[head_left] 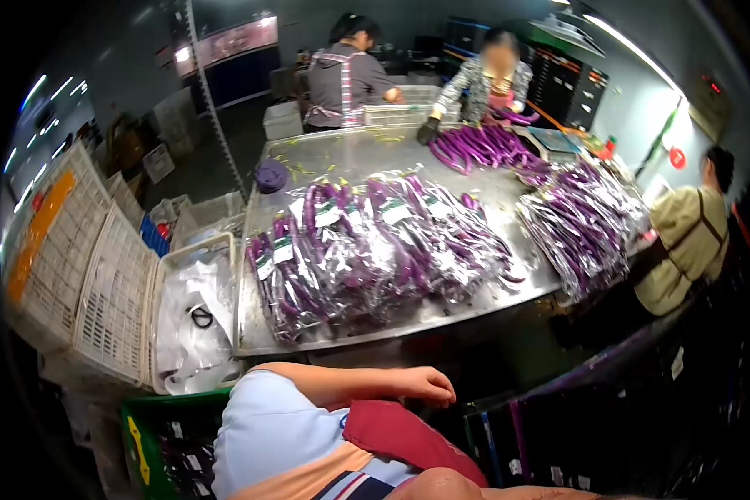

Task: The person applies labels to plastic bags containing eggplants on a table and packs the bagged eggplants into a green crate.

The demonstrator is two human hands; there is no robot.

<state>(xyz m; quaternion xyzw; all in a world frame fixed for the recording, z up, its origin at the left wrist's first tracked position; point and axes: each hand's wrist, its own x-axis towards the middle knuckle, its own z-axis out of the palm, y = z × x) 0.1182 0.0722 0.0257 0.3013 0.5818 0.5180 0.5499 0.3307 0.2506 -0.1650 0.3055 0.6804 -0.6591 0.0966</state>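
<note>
My left hand [427,386] hangs in front of my red apron [408,433], just off the near edge of the metal table [492,312]. Its fingers are curled in, and I see nothing held in them. Bare skin of my other arm [442,485] shows at the bottom edge; my right hand is out of view. Nearest on the table lies a wide row of clear bags of long purple eggplants [392,242], several with white and green labels. A second heap of bagged eggplants [579,221] sits at the right end.
Across the table, a gloved person [483,83] handles loose eggplants [475,148]; another [342,83] faces away. A third person [683,233] stands right. White crates [112,292], a bin of plastic bags [196,317] and a green crate [133,417] are left; dark crates [592,417] right.
</note>
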